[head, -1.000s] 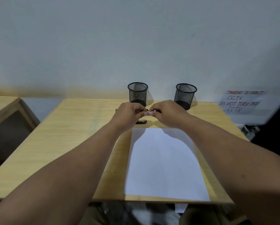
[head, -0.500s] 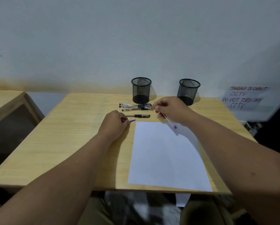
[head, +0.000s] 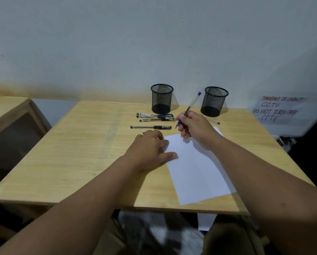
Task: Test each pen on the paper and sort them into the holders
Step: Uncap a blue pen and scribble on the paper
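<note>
I see the wooden tabletop (head: 80, 144) filling most of my view, pale and grained, set against a plain wall. On it lies the sheet of white paper (head: 196, 172), blank as far as I can tell and skewed so its near corner reaches the tabletop's front edge.

My left hand (head: 150, 150) rests flat on the tabletop at the paper's left edge, fingers relaxed and spread, the thumb lying on the sheet; a small purple piece (head: 143, 133) peeks out beyond the fingertips, and I cannot tell what it is. My right hand (head: 196, 127) sits over the paper's far corner, its fingers curled round the blue pen (head: 189, 107) in a writing grip. That pen has a clear barrel, a blue end plug pointing up and away, and a blue section near the tip, which points down toward the tabletop just beyond the paper's far edge.

Two black mesh holders stand upright at the back: the left holder (head: 161, 98) and the right holder (head: 214, 101), well apart.

In front of the left holder, three capped pens (head: 154, 117) lie close together, and a black pen (head: 150, 127) lies alone nearer to me. A further clear pen (head: 213, 122) shows just behind my right hand.
</note>
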